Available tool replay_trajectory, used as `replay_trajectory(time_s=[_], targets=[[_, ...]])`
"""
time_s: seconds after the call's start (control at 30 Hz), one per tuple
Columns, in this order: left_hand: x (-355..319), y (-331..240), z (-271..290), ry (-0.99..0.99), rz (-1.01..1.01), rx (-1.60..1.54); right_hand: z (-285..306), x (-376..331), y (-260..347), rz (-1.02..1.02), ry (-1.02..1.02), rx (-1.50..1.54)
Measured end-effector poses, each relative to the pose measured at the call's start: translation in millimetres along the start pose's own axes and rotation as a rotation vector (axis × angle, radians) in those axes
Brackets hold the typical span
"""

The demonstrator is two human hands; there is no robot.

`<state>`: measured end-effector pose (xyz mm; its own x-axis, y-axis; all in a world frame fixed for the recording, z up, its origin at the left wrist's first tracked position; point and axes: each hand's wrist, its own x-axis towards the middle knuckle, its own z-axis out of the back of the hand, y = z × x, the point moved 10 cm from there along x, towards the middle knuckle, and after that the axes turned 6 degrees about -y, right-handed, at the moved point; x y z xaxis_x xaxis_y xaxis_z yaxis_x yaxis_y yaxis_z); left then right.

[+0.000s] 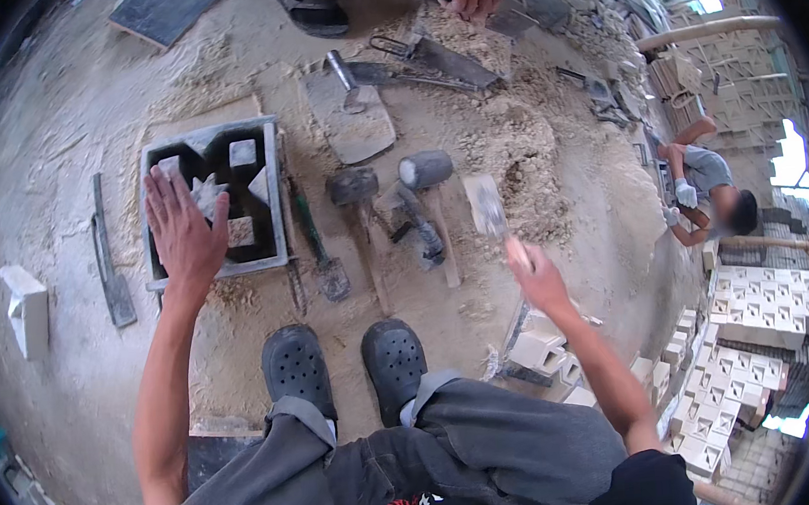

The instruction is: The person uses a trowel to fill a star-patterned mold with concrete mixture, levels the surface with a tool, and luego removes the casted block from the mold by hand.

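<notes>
Head view: I've got left hand (187,238) over frame (276,192) at left, fingers slightly spread; right hand (538,274) clamped round flat tool (487,207). Frame looks set, dark gaps seemingly unfilled; sand (530,145) loose far right.

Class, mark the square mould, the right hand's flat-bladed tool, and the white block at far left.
Square mould (276,192), head view: right rim.
Flat-bladed tool (487,207), head view: blade.
White block (33,321), head view: broad face.
</notes>
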<state>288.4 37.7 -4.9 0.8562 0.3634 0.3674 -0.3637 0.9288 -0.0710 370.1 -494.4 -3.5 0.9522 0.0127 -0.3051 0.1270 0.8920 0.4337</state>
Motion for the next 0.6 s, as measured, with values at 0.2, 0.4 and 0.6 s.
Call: replay_trajectory(time_s=[0.2, 0.4, 0.6], targets=[[-19.7, -32.4, -27.2, 0.196, -0.07, -0.053, -38.8, -82.7, -142.6, -0.685, -0.009, 0.312], [-27.5, -67.7, -11.4, 0.293, -0.263, -0.229, -81.1, -62.4, -104.5, -0.594, 0.108, 0.377], [-27.1, -74.1, -9.5, 0.264, -0.271, -0.257, -96.6, -7.0, -101.4, -0.556, 0.063, 0.383]])
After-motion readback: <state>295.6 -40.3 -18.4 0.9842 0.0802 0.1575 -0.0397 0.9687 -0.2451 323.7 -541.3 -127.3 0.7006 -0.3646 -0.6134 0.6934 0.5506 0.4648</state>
